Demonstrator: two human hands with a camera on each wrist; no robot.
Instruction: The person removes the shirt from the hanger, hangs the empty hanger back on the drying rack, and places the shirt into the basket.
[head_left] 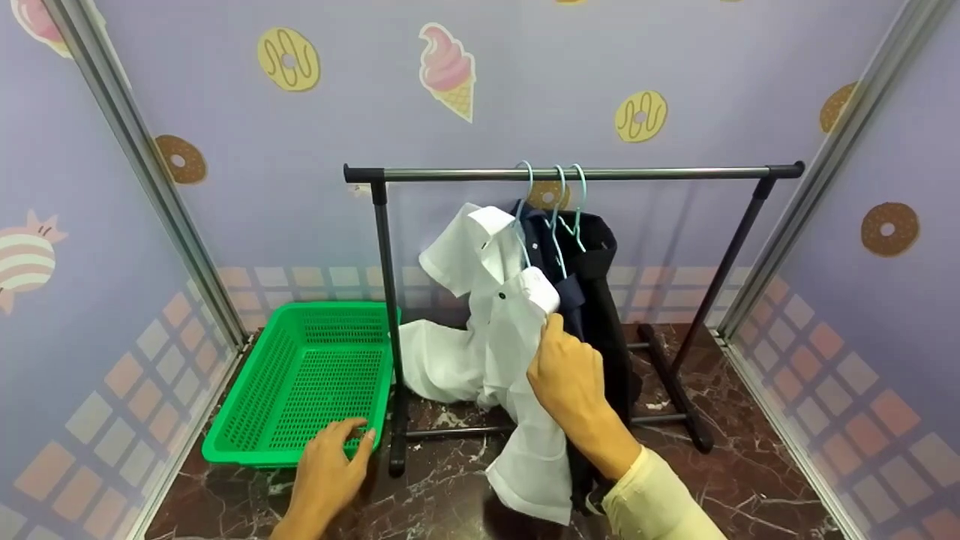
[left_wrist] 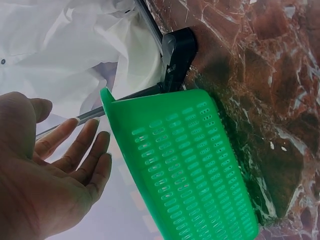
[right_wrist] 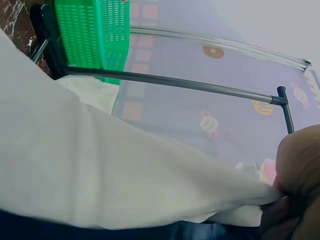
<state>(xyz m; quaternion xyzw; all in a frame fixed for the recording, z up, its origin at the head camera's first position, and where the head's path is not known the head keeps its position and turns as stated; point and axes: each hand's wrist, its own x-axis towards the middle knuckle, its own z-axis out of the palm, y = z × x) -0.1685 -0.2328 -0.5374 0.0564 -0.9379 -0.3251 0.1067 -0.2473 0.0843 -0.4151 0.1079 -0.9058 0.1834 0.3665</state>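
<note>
A white shirt (head_left: 450, 360) with dark buttons hangs at the left of the garments, on a light blue hanger (head_left: 530, 184). My right hand (head_left: 571, 371) pinches the shirt by its shoulder near the collar; in the right wrist view the white cloth (right_wrist: 125, 165) stretches away from the fingers. Over the front right corner of a green basket (head_left: 259, 456) is my left hand (head_left: 330, 465), fingers loosely bent and holding nothing. The left wrist view shows that palm (left_wrist: 50, 195) beside the basket's rim.
A black and silver rack (head_left: 450, 175) stands on the dark marbled surface (head_left: 450, 487). Behind the shirt, a navy garment (head_left: 536, 232) and a black garment (head_left: 604, 300) hang on light blue hangers. Patterned walls (head_left: 525, 82) enclose the back and both sides.
</note>
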